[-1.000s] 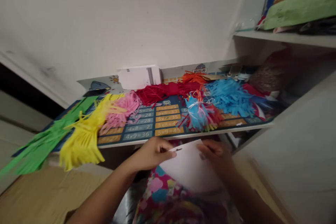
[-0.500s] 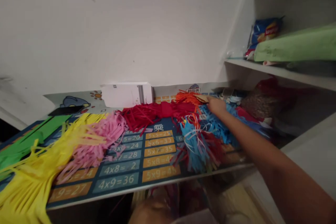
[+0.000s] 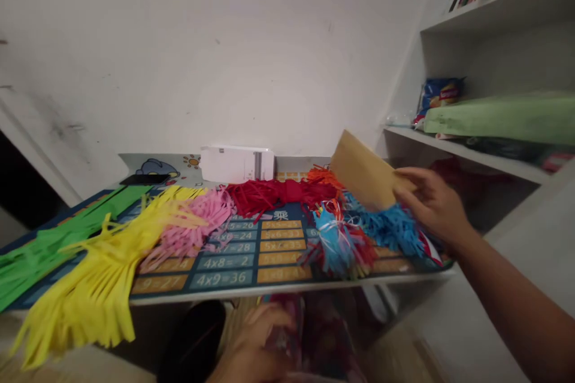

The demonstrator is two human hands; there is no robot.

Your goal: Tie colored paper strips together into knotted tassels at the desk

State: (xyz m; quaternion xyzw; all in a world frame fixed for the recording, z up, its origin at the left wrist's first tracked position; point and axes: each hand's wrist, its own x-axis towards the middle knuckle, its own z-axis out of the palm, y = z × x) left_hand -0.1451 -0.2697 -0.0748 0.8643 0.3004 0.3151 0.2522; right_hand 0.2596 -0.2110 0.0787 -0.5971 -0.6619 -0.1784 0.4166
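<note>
My right hand (image 3: pixel 433 203) is raised over the right end of the desk, pinching a tan paper sheet (image 3: pixel 363 173) by its corner, above the blue fringed paper (image 3: pixel 393 230). My left hand (image 3: pixel 254 344) is low, below the desk's front edge, blurred, and its fingers cannot be read. On the desk mat (image 3: pixel 242 263) with multiplication tables lie fringed paper bundles: green (image 3: pixel 49 248), yellow (image 3: pixel 103 275), pink (image 3: pixel 193 227), red (image 3: pixel 269 194), orange (image 3: pixel 323 176), and a tied mixed tassel (image 3: pixel 339 242).
A white box (image 3: pixel 236 164) and a dark phone (image 3: pixel 144 179) sit at the back of the desk by the wall. White shelves (image 3: pixel 467 149) at the right hold a green roll (image 3: pixel 503 116), a snack bag (image 3: pixel 438 96) and books.
The white sheet held in both hands a second ago is gone from view. My right hand reached to the back of the desk and has lifted a tan sheet. The left hand dropped below the desk edge.
</note>
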